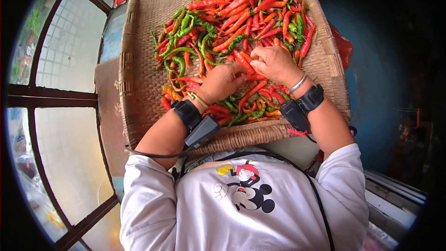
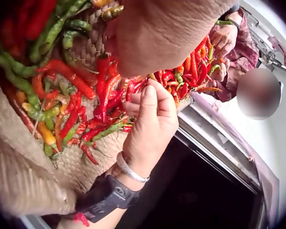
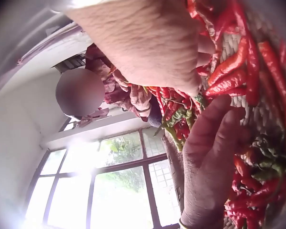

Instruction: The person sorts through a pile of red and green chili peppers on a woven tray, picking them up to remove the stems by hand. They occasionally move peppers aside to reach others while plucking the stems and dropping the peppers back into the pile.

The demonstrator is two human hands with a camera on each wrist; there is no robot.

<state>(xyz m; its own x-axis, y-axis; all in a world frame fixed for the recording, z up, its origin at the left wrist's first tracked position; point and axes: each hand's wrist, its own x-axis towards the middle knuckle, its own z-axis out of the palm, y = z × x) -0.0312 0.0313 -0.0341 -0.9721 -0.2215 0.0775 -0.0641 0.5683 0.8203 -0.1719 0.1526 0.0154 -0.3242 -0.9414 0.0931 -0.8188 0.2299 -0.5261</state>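
My two hands are down in the heap of chillies [image 1: 237, 14] that fills the woven tray [image 1: 139, 65] in front of me, red ones mostly, with green and orange mixed through. My right hand [image 1: 274, 62] sits near the middle of the tray, knuckles up and fingers curled under. From the left wrist I can see its thumb and fingertips drawn together, pinching a red chilli [image 2: 133, 87] at the edge of the heap. My left hand [image 1: 223, 82] lies just beside it, on the side of the heap closer to me, with its fingers reaching into the chillies towards the right hand's fingertips. They touch the peppers, but I cannot tell whether they actually grip one. A silver bangle [image 1: 298, 83] rings my right wrist and a thin gold bangle [image 1: 199, 100] my left, each next to a black strapped camera. The tray's near rim is close to my chest, and the chillies spread from my hands up to its far edge. Across the tray, another person's hands [image 2: 224, 40] are also in the chillies. A large paned window [image 1: 69, 42] stands to my left.
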